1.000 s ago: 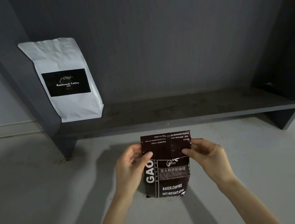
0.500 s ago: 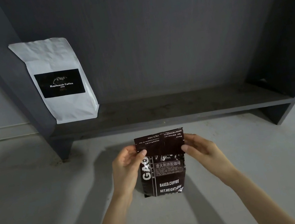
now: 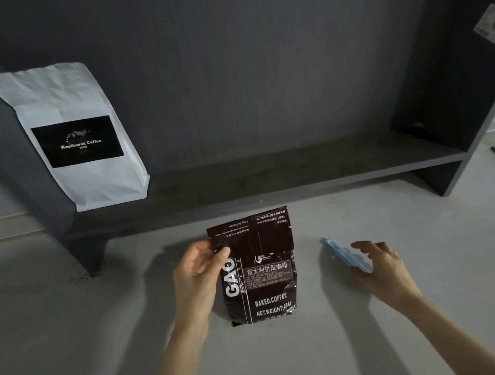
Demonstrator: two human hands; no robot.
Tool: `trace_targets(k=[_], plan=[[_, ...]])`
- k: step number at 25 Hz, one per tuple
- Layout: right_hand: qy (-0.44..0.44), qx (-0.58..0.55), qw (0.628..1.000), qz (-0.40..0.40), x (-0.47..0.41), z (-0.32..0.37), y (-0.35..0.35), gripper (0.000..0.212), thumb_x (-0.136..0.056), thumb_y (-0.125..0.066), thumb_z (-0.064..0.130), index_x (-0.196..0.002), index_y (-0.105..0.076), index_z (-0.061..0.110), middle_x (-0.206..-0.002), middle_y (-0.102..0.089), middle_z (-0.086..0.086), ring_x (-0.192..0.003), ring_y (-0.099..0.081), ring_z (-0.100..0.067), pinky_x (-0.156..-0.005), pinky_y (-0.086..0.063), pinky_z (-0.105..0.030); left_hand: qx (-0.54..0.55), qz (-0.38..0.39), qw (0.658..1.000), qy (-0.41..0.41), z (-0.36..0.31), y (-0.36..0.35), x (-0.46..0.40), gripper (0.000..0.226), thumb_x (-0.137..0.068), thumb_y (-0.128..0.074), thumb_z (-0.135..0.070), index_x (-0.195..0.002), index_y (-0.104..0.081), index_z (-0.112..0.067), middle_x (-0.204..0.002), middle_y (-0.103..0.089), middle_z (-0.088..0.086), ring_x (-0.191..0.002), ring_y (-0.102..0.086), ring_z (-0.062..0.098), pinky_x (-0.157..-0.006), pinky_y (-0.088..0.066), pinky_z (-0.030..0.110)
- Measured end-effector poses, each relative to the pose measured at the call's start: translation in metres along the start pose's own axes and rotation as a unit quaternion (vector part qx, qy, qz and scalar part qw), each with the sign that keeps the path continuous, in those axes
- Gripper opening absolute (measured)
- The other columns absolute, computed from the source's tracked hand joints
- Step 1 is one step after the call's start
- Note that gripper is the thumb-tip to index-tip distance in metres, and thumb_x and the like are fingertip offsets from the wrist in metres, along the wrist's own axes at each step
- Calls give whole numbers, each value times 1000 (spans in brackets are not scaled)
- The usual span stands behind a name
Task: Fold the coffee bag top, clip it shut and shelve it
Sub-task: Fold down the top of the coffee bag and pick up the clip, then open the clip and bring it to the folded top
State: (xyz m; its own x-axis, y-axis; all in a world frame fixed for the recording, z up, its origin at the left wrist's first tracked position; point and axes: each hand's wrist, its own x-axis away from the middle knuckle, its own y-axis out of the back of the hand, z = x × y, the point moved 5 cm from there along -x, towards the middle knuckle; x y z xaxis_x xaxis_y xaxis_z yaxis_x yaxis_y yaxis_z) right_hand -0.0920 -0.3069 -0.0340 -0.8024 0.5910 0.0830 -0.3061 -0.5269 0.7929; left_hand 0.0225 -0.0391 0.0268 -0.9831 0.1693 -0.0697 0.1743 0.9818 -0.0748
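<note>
Now the left hand (image 3: 199, 270) pinches the bag (image 3: 255, 268) by its folded top, upright on the floor; the right hand (image 3: 377, 263), open, reaches the clip (image 3: 345, 255). Crinkly film likely springs back: grip the fold.

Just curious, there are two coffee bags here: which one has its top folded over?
The dark brown bag held by the left hand; its top flap is folded down, while the white bag on the shelf stands unfolded.

Grey floor (image 3: 67, 334): dark coffee bag (image 3: 258, 284). Shelf (image 3: 271, 179): white bag (image 3: 75, 135).
</note>
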Motion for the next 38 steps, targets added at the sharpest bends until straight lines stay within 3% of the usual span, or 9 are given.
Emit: trace_targets(k=[5, 13, 15, 18, 24, 31, 34, 36, 38], plan=[[-4, 17, 1000, 8, 3, -5, -11, 41, -78, -53, -2, -118, -52, 9, -115, -54, -21, -108, -52, -36, -90, -47, -44, -3, 1, 1000, 1, 2, 2, 0, 17, -76, -64, -3, -77, -62, -20, -63, -71, -18, -66, -64, -7, -62, -46, 3], [-8, -36, 999, 1, 4, 4, -8, 31, -82, -52, -1, -112, -58, 6, -111, -60, -22, -99, -58, -34, -77, -40, -26, -19, 6, 1000, -3, 1, 1, 1, 16, -78, -63, -5, -80, -62, -20, -82, -68, -4, -69, -63, -8, -65, -47, 3], [23, -59, 998, -12, 3, 20, -1, 30, -83, -53, 1, -112, -58, 7, -108, -61, -20, -97, -58, -32, -72, -35, -19, -26, 8, 1000, -1, 1, 2, 0, 15, -78, -64, -6, -81, -62, -21, -83, -68, -4, -70, -64, -7, -65, -48, 4], [94, -89, 991, -28, 1, 54, 13, 30, -83, -54, 1, -112, -57, 10, -106, -60, -14, -90, -57, -24, -74, -38, -21, -36, 13, 999, 1, 1, 3, 0, 14, -77, -64, -7, -81, -62, -21, -83, -68, -6, -70, -64, -8, -65, -47, 4], [194, -130, 971, -58, 6, 100, 35, 31, -83, -56, 3, -112, -56, 12, -98, -55, 0, -80, -53, -15, -60, -37, 3, -31, 23, 999, 3, 0, 3, 1, 14, -76, -65, -6, -82, -63, -19, -68, -72, -18, -70, -64, -8, -63, -46, 3], [281, -179, 942, -39, 20, 128, 45, 47, -81, -55, 2, -96, -50, 46, -83, -61, 7, -74, -54, -3, -56, -39, -6, -70, 101, 992, -18, -12, -4, -2, 26, -80, -57, 1, -86, -55, -24, -89, -65, -7, -76, -63, -6, -67, -46, 5], [299, -174, 937, -40, 20, 132, 49, 48, -81, -55, 2, -93, -48, 49, -79, -59, 10, -69, -53, -7, -53, -39, -10, -99, 119, 987, -30, -15, -9, 0, 22, -80, -62, -20, -93, -50, -32, -100, -62, -12, -95, -60, 6, -80, -46, 15], [322, -162, 932, -31, 22, 136, 49, 38, -80, -55, 7, -94, -52, 42, -79, -59, 8, -67, -53, -7, -52, -39, -10, -115, 112, 986, -44, -18, -10, 0, 36, -67, -64, -44, -99, -49, -39, -106, -61, -16, -102, -58, 3, -87, -45, 20], [343, -144, 928, -19, 23, 140, 48, 28, -78, -51, 16, -99, -57, 34, -84, -62, 5, -74, -55, -8, -56, -40, -12, -108, 99, 986, -79, -28, -12, -2, 44, -62, -61, -50, -102, -48, -42, -106, -60, -14, -101, -57, 0, -88, -45, 17]])
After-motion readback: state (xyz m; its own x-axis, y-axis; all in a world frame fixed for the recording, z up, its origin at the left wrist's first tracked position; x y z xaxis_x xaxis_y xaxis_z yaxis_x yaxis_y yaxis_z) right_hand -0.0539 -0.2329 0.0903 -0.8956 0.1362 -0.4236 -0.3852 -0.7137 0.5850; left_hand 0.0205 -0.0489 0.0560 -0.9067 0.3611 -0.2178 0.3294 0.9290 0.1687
